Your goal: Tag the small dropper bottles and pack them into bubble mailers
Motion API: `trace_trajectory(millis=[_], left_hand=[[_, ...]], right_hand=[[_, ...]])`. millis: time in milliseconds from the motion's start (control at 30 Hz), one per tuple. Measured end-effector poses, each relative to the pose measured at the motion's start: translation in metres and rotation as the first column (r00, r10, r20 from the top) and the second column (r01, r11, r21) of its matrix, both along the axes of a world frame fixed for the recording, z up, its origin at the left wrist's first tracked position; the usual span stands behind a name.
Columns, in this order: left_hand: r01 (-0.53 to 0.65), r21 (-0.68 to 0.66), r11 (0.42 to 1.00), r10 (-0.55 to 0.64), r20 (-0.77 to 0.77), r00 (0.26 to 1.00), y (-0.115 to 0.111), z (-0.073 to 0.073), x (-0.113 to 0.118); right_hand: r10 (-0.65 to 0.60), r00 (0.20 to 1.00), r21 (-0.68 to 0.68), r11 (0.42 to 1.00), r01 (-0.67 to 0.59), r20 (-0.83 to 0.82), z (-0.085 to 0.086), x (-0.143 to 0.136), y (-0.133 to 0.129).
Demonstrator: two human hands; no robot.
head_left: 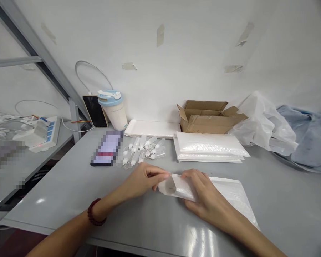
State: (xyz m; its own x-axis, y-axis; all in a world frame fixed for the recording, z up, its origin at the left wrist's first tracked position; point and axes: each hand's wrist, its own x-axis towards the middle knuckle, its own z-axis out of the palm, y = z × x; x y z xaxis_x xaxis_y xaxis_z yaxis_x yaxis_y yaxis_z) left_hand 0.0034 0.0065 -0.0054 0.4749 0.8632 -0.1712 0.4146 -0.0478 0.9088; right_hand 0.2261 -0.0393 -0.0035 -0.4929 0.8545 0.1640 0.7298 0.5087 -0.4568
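A white padded bubble mailer (186, 187) is raised a little above the grey table, its open mouth facing left. My right hand (203, 192) grips it around the middle, thumb below and fingers on top. At the mouth, my left hand (147, 178) pinches the edge between thumb and fingers. Beneath my right wrist lies a flat white mailer (234, 194); my hand hides whether the two are joined. Beyond my left hand is a loose group of small clear plastic tubes with white caps (141, 148).
Stacked white mailers (208, 146) lie ahead of my right hand, before an open cardboard box (211, 121). A plastic bag (264, 125) sits at right. Flat white packs (155, 128), a lidded cup (115, 112), and two phones, one lying flat (107, 148) and one propped (96, 110), are at left.
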Motion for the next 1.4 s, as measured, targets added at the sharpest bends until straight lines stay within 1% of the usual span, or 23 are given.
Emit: trace_trajectory(millis=[67, 100, 167, 233, 267, 300, 333, 500, 600, 700, 800, 867, 900, 933, 967, 1000, 1033, 1067, 1100, 1133, 1233, 1333, 1400], left_hand=[[-0.138, 0.106, 0.985, 0.142, -0.032, 0.989, 0.005, 0.001, -0.007], [-0.219, 0.186, 0.958, 0.233, -0.053, 0.971, 0.009, 0.001, -0.012], [-0.337, 0.391, 0.857, 0.402, -0.096, 0.911, 0.019, 0.001, -0.024], [-0.342, 0.586, 0.734, 0.504, -0.133, 0.853, 0.029, -0.001, -0.035], [-0.323, 0.652, 0.686, 0.533, -0.149, 0.833, 0.034, -0.002, -0.039], [-0.299, 0.697, 0.652, 0.552, -0.166, 0.817, 0.038, -0.004, -0.043], [-0.276, 0.723, 0.633, 0.563, -0.186, 0.805, 0.041, -0.006, -0.046], [-0.181, 0.749, 0.637, 0.552, -0.279, 0.786, 0.051, -0.018, -0.051], [-0.153, 0.761, 0.630, 0.537, -0.285, 0.794, 0.054, -0.023, -0.047], [-0.159, 0.763, 0.626, 0.522, -0.258, 0.813, 0.054, -0.023, -0.044], [-0.240, 0.770, 0.591, 0.551, -0.168, 0.817, 0.053, -0.017, -0.043], [-0.349, 0.758, 0.551, 0.600, -0.069, 0.797, 0.050, -0.010, -0.045], [-0.414, 0.727, 0.548, 0.617, -0.017, 0.786, 0.049, -0.005, -0.047], [-0.475, 0.671, 0.569, 0.619, 0.032, 0.785, 0.047, 0.000, -0.049], [-0.519, 0.590, 0.618, 0.601, 0.070, 0.796, 0.045, 0.005, -0.051], [-0.531, 0.490, 0.691, 0.564, 0.093, 0.820, 0.043, 0.011, -0.053], [-0.506, 0.390, 0.769, 0.510, 0.102, 0.854, 0.041, 0.015, -0.054], [-0.451, 0.302, 0.840, 0.443, 0.098, 0.891, 0.039, 0.019, -0.055], [-0.383, 0.239, 0.892, 0.375, 0.081, 0.924, 0.037, 0.022, -0.054], [-0.315, 0.203, 0.927, 0.310, 0.054, 0.949, 0.035, 0.023, -0.053], [-0.147, 0.194, 0.970, 0.159, -0.043, 0.986, 0.028, 0.019, -0.040], [-0.029, 0.177, 0.984, 0.050, -0.115, 0.992, 0.020, 0.007, -0.023], [0.022, 0.158, 0.987, 0.003, -0.155, 0.988, 0.014, -0.003, -0.012]], right_hand=[[-0.016, 1.000, 0.008, 1.000, 0.016, 0.007, -0.002, 0.000, 0.002], [-0.027, 1.000, 0.016, 1.000, 0.027, 0.008, -0.003, 0.001, 0.003], [-0.043, 0.999, 0.030, 0.999, 0.043, 0.008, -0.005, 0.003, 0.005], [-0.055, 0.998, 0.041, 0.998, 0.055, 0.006, -0.006, 0.005, 0.008], [-0.058, 0.998, 0.045, 0.997, 0.058, 0.006, -0.007, 0.006, 0.008], [-0.061, 0.998, 0.050, 0.997, 0.060, 0.008, -0.007, 0.006, 0.009], [-0.062, 0.998, 0.056, 0.997, 0.062, 0.011, -0.008, 0.006, 0.009], [-0.062, 0.997, 0.087, 0.994, 0.059, 0.034, -0.008, 0.004, 0.009], [-0.060, 0.997, 0.099, 0.994, 0.056, 0.039, -0.009, 0.003, 0.009], [-0.056, 0.998, 0.108, 0.993, 0.052, 0.038, -0.012, 0.004, 0.009], [-0.052, 0.998, 0.116, 0.992, 0.049, 0.020, -0.014, 0.005, 0.010], [-0.053, 0.999, 0.111, 0.992, 0.051, 0.009, -0.015, 0.005, 0.010], [-0.055, 0.998, 0.104, 0.993, 0.054, 0.007, -0.015, 0.005, 0.010], [-0.058, 0.998, 0.094, 0.994, 0.058, 0.006, -0.014, 0.005, 0.010], [-0.062, 0.998, 0.084, 0.995, 0.062, 0.004, -0.013, 0.005, 0.010], [-0.067, 0.998, 0.073, 0.995, 0.067, 0.002, -0.013, 0.006, 0.010], [-0.071, 0.997, 0.061, 0.996, 0.071, 0.001, -0.012, 0.006, 0.010], [-0.075, 0.997, 0.049, 0.996, 0.075, 0.000, -0.011, 0.006, 0.010], [-0.078, 0.997, 0.037, 0.996, 0.078, -0.001, -0.011, 0.006, 0.010], [-0.082, 0.997, 0.027, 0.996, 0.082, 0.000, -0.011, 0.006, 0.010], [-0.083, 0.997, 0.011, 0.996, 0.083, -0.002, -0.012, 0.006, 0.010], [-0.080, 0.997, -0.008, 0.997, 0.080, -0.009, -0.012, 0.006, 0.010], [-0.079, 0.997, -0.044, 0.996, 0.078, -0.009, -0.012, 0.005, 0.010]])
